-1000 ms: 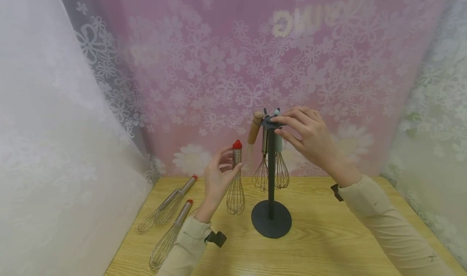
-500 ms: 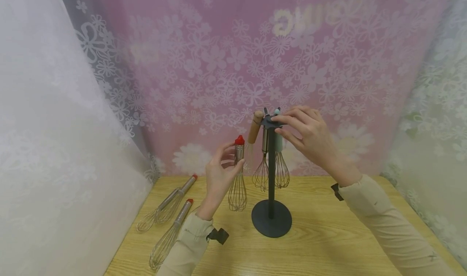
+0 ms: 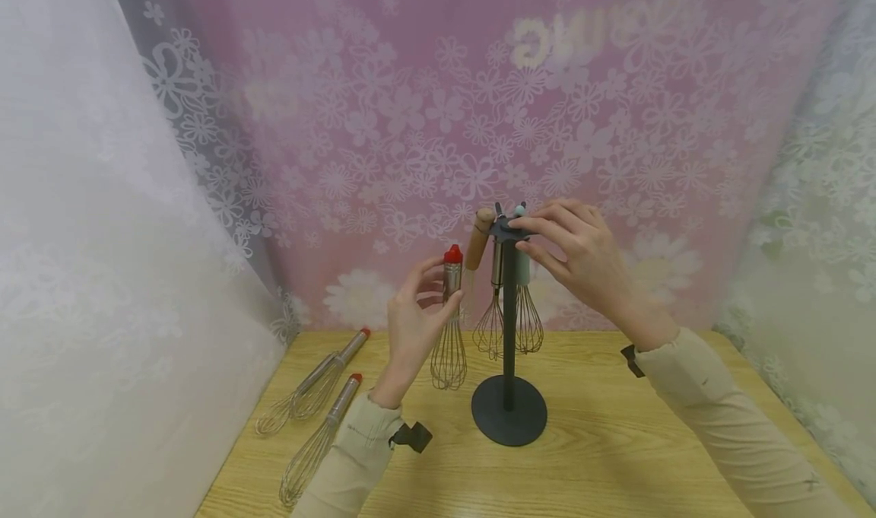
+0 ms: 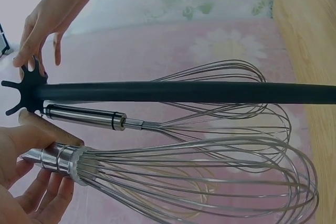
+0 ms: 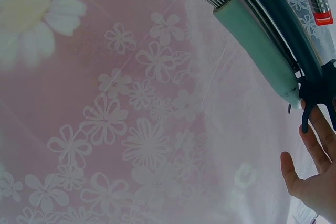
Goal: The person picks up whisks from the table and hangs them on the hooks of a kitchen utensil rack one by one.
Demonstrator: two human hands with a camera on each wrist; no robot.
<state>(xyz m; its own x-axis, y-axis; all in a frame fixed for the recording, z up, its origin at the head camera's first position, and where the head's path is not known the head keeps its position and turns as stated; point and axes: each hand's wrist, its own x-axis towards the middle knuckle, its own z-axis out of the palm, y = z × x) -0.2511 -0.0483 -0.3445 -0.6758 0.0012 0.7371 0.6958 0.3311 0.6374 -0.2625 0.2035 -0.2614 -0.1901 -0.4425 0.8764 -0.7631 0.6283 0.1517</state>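
My left hand (image 3: 416,324) grips the metal handle of a red-capped whisk (image 3: 452,278), held upright with its wires downward, just left of a dark utensil stand (image 3: 509,313). In the left wrist view the same whisk (image 4: 199,177) lies across the foreground. My right hand (image 3: 582,248) touches the hooked top of the stand with its fingertips. From the hooks hang a wooden-handled whisk (image 3: 478,240), a metal-handled whisk (image 4: 86,117) and a mint-handled whisk (image 5: 257,48). The right wrist view shows my fingers right at the stand's prongs (image 5: 320,95).
Two more red-capped whisks, one farther back (image 3: 354,344) and one nearer (image 3: 335,411), lie on the left of the wooden table (image 3: 602,442). The stand's round base (image 3: 509,430) rests mid-table. A flowered pink curtain (image 3: 411,122) hangs behind, with pale curtains at both sides.
My left hand has raised the red-capped whisk a little and brought it slightly right, closer to the stand. My right hand stays in place on the stand's top.
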